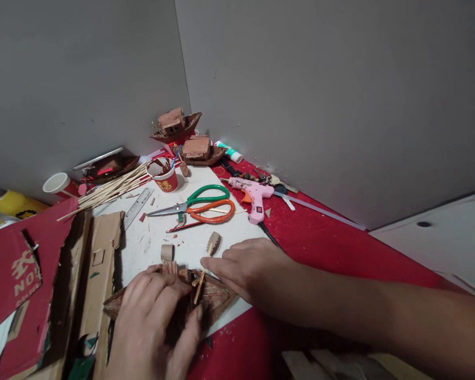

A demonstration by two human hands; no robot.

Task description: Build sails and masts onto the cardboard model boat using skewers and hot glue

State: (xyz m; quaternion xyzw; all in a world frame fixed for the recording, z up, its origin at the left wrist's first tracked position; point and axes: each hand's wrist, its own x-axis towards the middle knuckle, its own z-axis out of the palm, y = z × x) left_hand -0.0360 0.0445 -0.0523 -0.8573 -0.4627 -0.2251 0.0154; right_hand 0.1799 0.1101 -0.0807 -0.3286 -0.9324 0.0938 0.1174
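Note:
A brown model boat (217, 298) lies near the front edge of the white board, partly covered by my hands. My left hand (152, 309) is wrapped over its middle and left side, with the thumb at the near edge. A small oar (201, 277), made of a thin stick with a corrugated cardboard blade at its far end, slants across the boat. My right hand (249, 266) reaches in from the right, its fingers closed at the oar's shaft; the exact grip is partly hidden. Just beyond the boat stands a small curled cardboard piece (167, 252).
Scissors (190, 206) with green and orange handles lie beyond, beside a pink glue gun (255, 195). A paint cup (164, 177), wooden sticks (111, 187) and a ruler (138, 206) are farther back. Finished-looking boats (198, 149) stand by the wall; cardboard (98, 248) lies left.

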